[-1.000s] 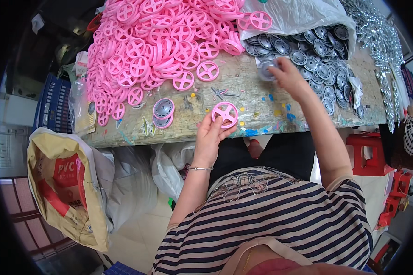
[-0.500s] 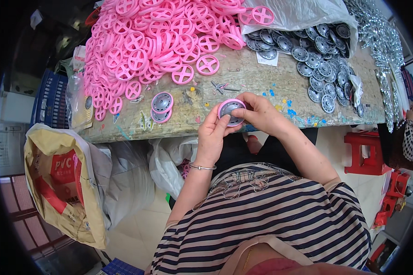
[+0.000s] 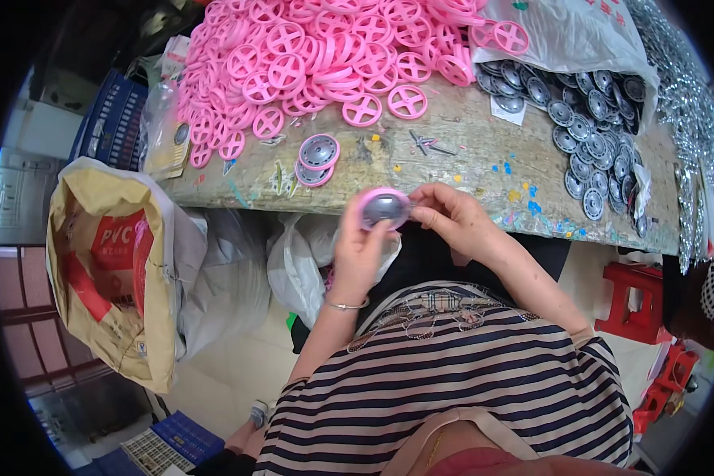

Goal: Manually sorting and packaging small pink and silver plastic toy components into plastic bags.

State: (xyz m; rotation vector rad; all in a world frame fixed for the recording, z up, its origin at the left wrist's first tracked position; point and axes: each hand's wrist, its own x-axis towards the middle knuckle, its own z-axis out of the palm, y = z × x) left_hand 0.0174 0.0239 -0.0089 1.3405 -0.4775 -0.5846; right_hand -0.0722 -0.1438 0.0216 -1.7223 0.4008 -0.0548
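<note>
At left, red lettering (image 3: 119,238) is being displayed inside a tan sack (image 3: 95,184). Over the table's (image 3: 468,163) front edge, a pink-rimmed wheel (image 3: 385,208) is being pinched by the left hand's (image 3: 357,258) thumb and fingers; at its right rim, the right hand's (image 3: 454,220) fingertips are being held together, contact unclear. Rightward, bare tabletop is being left before grey discs (image 3: 596,151).

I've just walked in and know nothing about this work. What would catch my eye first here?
Probably the big heap of bright pink wheel rings across the table's far side, left of centre. To its right, grey discs spill from a whitish plastic bag. At the near edge, the left hand holds a blurred pink-rimmed grey wheel, the right hand close by its right side.
</note>
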